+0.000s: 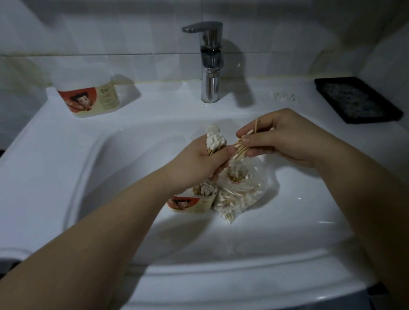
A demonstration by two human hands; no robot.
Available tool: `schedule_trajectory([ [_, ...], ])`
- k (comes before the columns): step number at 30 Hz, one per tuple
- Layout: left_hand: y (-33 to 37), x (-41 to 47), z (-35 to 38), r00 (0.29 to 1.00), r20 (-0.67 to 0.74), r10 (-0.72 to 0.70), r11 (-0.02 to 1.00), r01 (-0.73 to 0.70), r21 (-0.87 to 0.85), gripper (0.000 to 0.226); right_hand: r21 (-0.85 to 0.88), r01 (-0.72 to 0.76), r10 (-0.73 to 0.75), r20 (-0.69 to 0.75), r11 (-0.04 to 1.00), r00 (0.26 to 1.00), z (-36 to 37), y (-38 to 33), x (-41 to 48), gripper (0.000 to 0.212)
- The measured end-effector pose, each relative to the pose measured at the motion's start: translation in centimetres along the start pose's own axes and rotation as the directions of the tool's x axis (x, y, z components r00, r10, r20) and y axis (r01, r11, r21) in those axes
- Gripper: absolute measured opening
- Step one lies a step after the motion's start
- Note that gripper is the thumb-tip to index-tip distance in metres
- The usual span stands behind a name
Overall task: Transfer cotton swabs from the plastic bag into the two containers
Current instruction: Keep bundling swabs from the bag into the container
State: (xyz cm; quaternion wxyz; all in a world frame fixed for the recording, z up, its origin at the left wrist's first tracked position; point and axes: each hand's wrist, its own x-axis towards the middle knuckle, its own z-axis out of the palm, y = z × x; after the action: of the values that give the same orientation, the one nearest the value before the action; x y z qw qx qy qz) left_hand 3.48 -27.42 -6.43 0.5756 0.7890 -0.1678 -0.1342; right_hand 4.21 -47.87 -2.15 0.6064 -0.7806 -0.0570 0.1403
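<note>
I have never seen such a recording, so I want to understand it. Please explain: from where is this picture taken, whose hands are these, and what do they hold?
No machine here: a person works with bare hands. The one picture comes from a camera worn on the head, looking down into a white sink. The left hand grips a bundle of cotton swabs, tips up. The right hand pinches a second bundle by its sticks. Below, in the basin, are a plastic bag of swabs and a labelled container with swabs in it. A second container stands on the ledge, left of the faucet.
</note>
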Motion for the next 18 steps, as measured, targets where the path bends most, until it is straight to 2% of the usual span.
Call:
schedule_trajectory([
  [6, -0.2, -0.1, 0.0, 1.000, -0.010, -0.003, 1.000, 0.003, -0.008, 0.025, 0.085, 0.018, -0.010, -0.095, 0.996, 0.995, -1.2, -0.1, 0.2, 0.012],
  [10, -0.5, 0.2, -0.2, 0.995, -0.092, -0.025, 0.999, 0.022, -0.037, 0.021, -0.013, 0.013, -0.014, -0.093, 1.000, 0.996, -1.0, 0.4, 0.3, 0.014],
  [13, -0.8, 0.6, -0.3, 0.983, -0.169, -0.065, 0.997, 0.056, -0.056, 0.029, -0.068, 0.025, -0.031, -0.090, 0.997, 0.995, -0.8, 0.6, 0.3, 0.014],
  [18, -0.8, 0.8, -0.4, 0.977, -0.191, -0.098, 0.992, 0.080, -0.099, 0.036, -0.162, 0.047, -0.060, -0.074, 0.986, 0.995, -0.5, 0.5, 0.2, 0.015],
])
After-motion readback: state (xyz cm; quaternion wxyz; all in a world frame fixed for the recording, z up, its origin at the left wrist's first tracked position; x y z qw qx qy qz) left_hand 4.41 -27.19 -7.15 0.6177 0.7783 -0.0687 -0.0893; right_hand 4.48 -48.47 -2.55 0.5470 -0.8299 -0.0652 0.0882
